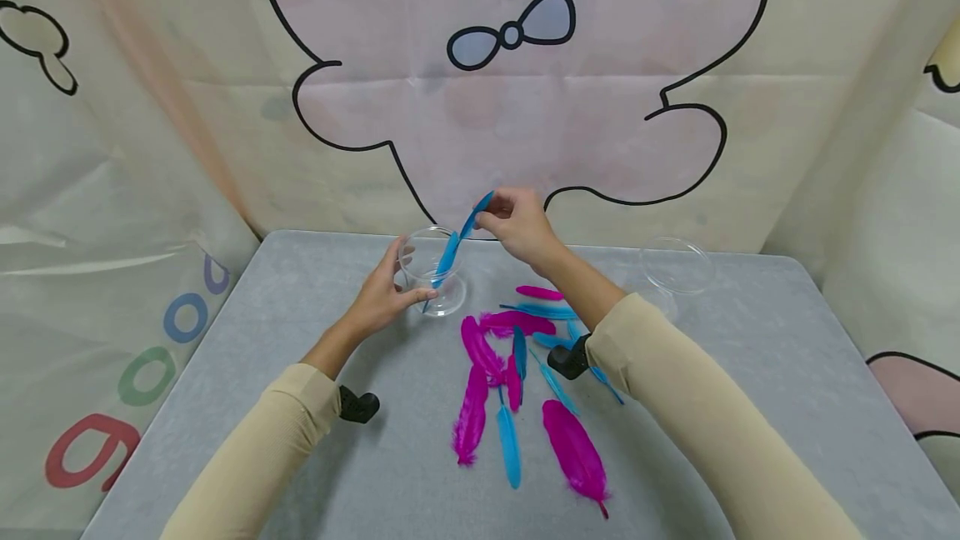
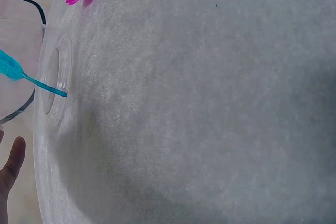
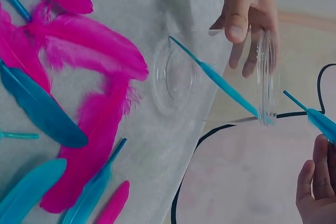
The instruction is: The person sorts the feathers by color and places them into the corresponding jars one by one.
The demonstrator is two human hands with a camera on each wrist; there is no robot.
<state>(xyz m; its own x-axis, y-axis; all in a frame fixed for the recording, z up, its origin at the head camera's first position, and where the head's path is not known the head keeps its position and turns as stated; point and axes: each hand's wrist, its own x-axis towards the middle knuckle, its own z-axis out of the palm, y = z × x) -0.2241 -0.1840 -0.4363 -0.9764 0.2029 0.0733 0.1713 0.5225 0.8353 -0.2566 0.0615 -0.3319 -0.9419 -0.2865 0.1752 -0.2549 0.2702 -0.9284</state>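
My left hand (image 1: 381, 297) grips the side of a clear cup (image 1: 417, 263) near the table's far edge, thumb on one side and fingers on the other. Inside the cup leans a blue feather (image 3: 223, 85), its quill pointing down. Above the rim, my right hand (image 1: 520, 227) pinches another blue feather (image 1: 478, 212), whose lower end hangs by the cup's mouth. The left wrist view catches only the left thumb (image 2: 14, 163), the see-through cup base (image 2: 64, 69) and one feather's quill (image 2: 47, 86).
Magenta feathers (image 1: 573, 448) and blue feathers (image 1: 508, 444) lie loosely piled mid-table, several of each, partly hidden by the right forearm. A second clear cup (image 1: 678, 288) stands at the far right of the grey table (image 1: 772, 407). A printed curtain (image 1: 600, 132) hangs right behind the table.
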